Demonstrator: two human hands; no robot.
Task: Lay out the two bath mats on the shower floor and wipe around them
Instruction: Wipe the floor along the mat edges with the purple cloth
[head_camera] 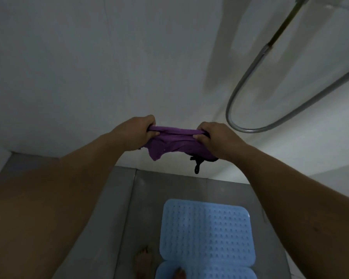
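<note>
I see a pale blue studded bath mat (207, 230) lying flat on the grey shower floor (119, 208), a second blue mat (208, 271) abutting its near edge (mostly cropped). A crumpled purple cloth (174, 142) is stretched above them.

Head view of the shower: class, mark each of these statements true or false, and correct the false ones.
1. Both hands grip the purple cloth. True: left hand, right hand.
2. The blue bath mat hangs on the wall. False: it lies flat on the grey floor.
3. A shower hose loops down the wall at right. True.
4. The cloth rests on the floor. False: it is held up in the air.
</note>
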